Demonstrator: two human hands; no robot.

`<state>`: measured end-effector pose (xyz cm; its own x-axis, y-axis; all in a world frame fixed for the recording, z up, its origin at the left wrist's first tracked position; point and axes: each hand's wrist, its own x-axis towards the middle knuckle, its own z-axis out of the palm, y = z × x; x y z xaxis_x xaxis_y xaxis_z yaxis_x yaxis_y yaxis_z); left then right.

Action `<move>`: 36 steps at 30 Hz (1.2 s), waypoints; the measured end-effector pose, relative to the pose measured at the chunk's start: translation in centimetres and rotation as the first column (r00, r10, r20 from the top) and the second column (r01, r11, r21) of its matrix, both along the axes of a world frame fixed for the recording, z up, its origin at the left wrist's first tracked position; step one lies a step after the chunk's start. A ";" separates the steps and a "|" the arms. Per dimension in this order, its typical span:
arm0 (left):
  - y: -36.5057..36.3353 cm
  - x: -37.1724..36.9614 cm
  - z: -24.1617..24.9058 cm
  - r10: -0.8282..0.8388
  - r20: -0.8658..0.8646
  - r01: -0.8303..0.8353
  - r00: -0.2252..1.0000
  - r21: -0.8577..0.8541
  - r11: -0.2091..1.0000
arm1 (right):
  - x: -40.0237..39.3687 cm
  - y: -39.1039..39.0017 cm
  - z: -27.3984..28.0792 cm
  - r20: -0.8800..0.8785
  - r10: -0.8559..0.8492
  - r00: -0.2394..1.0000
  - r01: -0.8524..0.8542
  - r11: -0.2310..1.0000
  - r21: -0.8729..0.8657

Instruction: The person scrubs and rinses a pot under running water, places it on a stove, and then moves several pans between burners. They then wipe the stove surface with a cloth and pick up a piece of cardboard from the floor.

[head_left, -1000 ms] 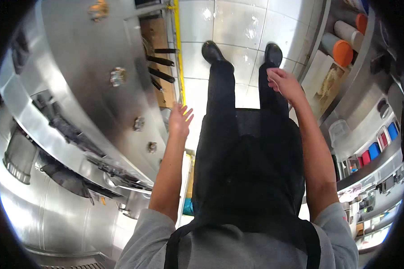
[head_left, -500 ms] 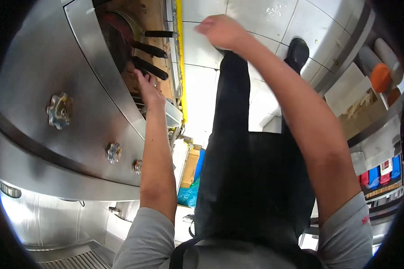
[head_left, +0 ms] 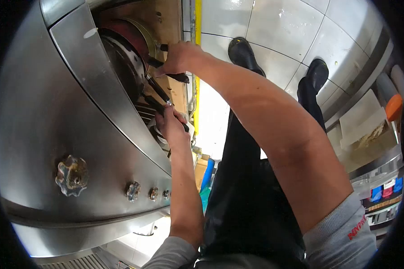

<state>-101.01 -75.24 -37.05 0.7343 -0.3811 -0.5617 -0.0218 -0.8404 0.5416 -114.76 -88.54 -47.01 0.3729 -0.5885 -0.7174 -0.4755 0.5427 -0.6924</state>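
Note:
Under a steel counter, several pans (head_left: 125,58) with black handles stand on a wooden shelf (head_left: 168,22). My right hand (head_left: 177,58) is closed around one black pan handle (head_left: 182,77) near the top of the stack. My left hand (head_left: 170,123) grips another black handle (head_left: 155,103) lower down, beside a ribbed round dish. Both arms reach in from the lower right, the right arm crossing above the left.
A curved stainless-steel front (head_left: 54,112) with several round knobs (head_left: 72,175) fills the left. White floor tiles (head_left: 274,27) and my black shoes (head_left: 242,51) lie ahead. A steel rack (head_left: 368,130) with boxes and orange-capped containers stands at the right. A yellow strip (head_left: 196,27) edges the shelf.
My right hand has come down from mid-air onto a pan handle. My left hand has closed on a lower handle. The view has shifted closer to the shelf.

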 end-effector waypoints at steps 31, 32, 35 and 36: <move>-2.2 3.9 -5.9 -0.129 0.161 0.124 0.979 0.042 0.991 | -20.3 15.6 14.8 -0.164 -0.113 0.980 0.115 0.993 0.000; -1.5 5.2 -6.6 -0.234 0.183 0.211 0.955 0.138 0.968 | -21.4 16.8 15.0 -0.197 -0.149 0.969 0.152 0.988 0.000; -0.3 8.6 -9.1 -0.526 0.636 0.447 0.564 0.300 0.843 | -24.3 20.1 14.1 -0.265 -0.330 0.906 0.332 0.942 -0.038; -1.4 9.7 -8.2 -0.382 0.289 0.364 0.878 0.115 0.924 | -25.5 20.4 13.9 -0.308 -0.299 0.903 0.324 0.946 0.032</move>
